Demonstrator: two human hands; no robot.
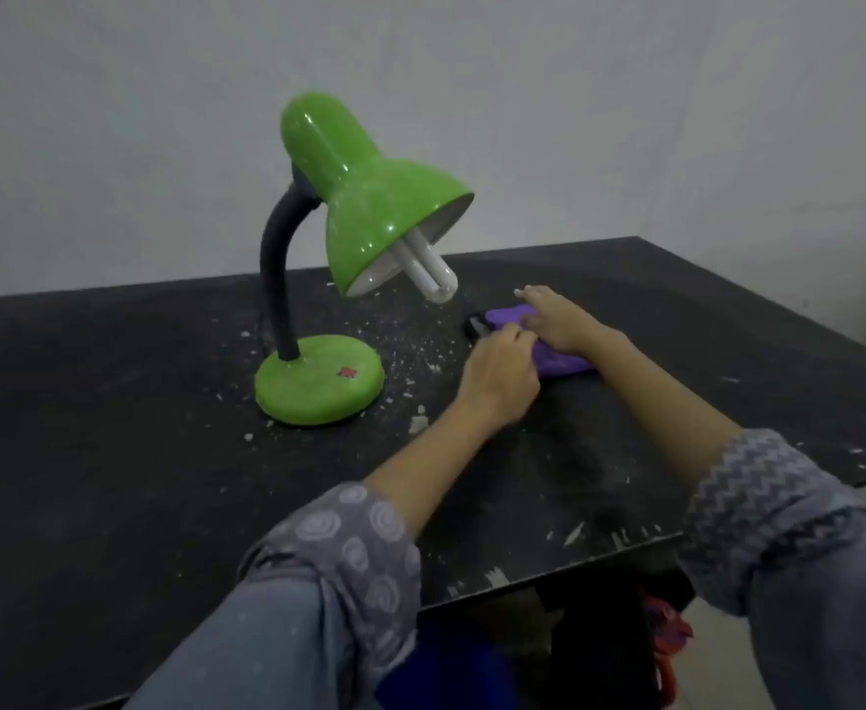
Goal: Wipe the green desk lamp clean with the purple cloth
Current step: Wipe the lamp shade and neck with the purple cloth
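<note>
The green desk lamp [364, 197] stands on the black table [113, 453], left of centre, with a round green base [318, 381], a black flexible neck and a white bulb poking out of the tilted shade. The purple cloth [554, 358] lies bunched on the table to the right of the lamp. My left hand [500, 374] pinches its near left edge. My right hand [556, 320] presses on top of the cloth, fingers spread over it. Both hands hide much of the cloth.
White dust and flakes are scattered on the table around the lamp base. A small black object [474, 327] lies at the cloth's left end. A thin black cord runs behind the lamp neck. The table's front edge sits close to my body; a plain wall lies behind.
</note>
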